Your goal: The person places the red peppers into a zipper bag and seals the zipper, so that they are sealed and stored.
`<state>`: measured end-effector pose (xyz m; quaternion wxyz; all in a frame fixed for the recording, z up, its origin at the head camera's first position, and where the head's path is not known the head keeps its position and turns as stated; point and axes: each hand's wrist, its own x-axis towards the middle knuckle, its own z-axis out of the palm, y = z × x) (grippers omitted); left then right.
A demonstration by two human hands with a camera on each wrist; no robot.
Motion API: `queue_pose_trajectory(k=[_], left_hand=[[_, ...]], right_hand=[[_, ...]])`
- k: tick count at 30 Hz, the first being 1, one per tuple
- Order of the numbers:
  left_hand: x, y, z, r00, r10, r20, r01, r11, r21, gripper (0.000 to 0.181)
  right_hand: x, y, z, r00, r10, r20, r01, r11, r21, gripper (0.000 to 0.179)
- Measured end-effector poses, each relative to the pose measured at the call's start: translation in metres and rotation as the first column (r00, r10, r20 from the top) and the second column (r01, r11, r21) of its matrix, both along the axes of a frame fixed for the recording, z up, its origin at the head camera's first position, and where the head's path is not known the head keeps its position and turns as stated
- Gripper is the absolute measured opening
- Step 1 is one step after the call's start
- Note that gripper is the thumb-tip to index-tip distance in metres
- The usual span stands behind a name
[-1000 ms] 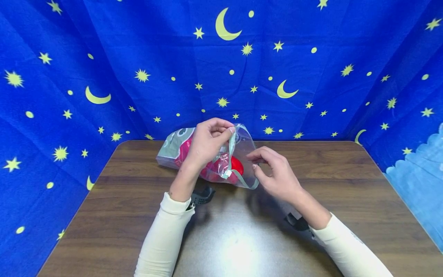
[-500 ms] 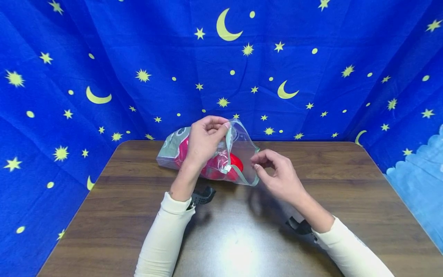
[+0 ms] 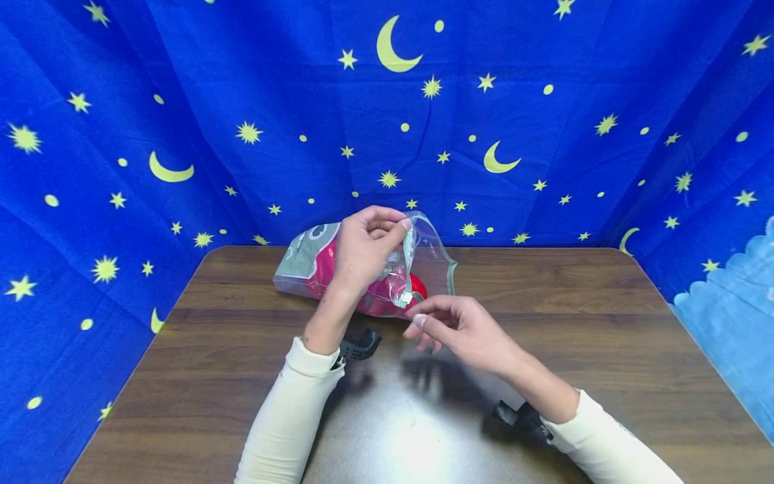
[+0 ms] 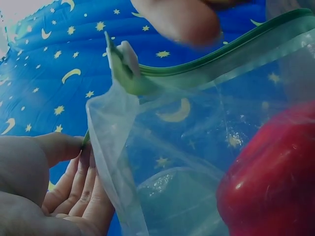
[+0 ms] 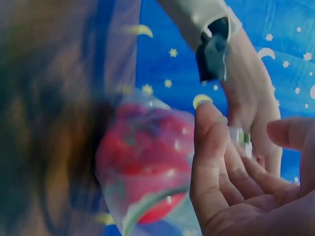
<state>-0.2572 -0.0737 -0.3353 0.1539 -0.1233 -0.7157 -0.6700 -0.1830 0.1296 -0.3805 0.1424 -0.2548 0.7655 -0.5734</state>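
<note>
My left hand (image 3: 365,252) pinches the near side of the mouth of a clear plastic zip bag (image 3: 293,269) between thumb and fingers. The bag lies on its side, its mouth gaping to the right, edged by a green zip strip (image 4: 197,69). A white zip slider (image 3: 406,300) sits at the lower corner. Glossy red, rounded things (image 3: 418,285) show inside; in the left wrist view one is smooth and lobed. My right hand (image 3: 465,329) hovers by that lower corner, fingertips close under the slider. The right wrist view shows its thumb apart from loosely bent fingers.
The bag rests near the back edge of a brown wooden table (image 3: 574,336). A blue curtain (image 3: 544,175) with yellow moons and stars hangs right behind it. Each wrist carries a black camera mount (image 3: 520,417).
My right hand has left the right edge of the bag's mouth and moved down and left to its lower corner. My left hand keeps its pinch, shifting only slightly.
</note>
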Motion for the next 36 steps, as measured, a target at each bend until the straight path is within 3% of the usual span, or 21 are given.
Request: queue_pose_trajectory(k=[4,10,14,19,26,36], left_hand=[[0.000,0.003,-0.001,1.000,-0.003,-0.015,0.003,1.000,0.002,0.012],[0.002,0.009,-0.002,1.000,-0.021,-0.006,0.020,1.000,-0.018,0.011],[0.005,0.011,-0.002,1.000,-0.026,-0.006,0.026,0.999,-0.043,0.011],[0.006,0.014,-0.004,0.999,-0.034,-0.027,0.031,0.994,-0.101,0.012],[0.008,0.017,-0.004,0.998,-0.066,0.015,0.067,0.983,-0.168,0.013],[0.015,0.018,-0.004,0.996,-0.085,0.038,0.091,0.976,-0.196,0.011]], right_hand=[[0.000,-0.006,-0.003,0.994,0.001,0.112,0.007,0.997,-0.079,0.035],[-0.003,-0.012,-0.005,0.960,-0.092,0.264,0.142,0.973,-0.179,0.038],[-0.007,-0.013,-0.007,0.923,-0.168,0.347,0.236,0.958,-0.165,0.034],[-0.010,-0.013,-0.009,0.892,-0.249,0.377,0.323,0.935,-0.146,0.026],[-0.008,-0.014,-0.010,0.908,-0.244,0.339,0.322,0.926,-0.196,0.011],[-0.006,-0.009,-0.012,0.907,-0.253,0.335,0.339,0.913,-0.229,0.009]])
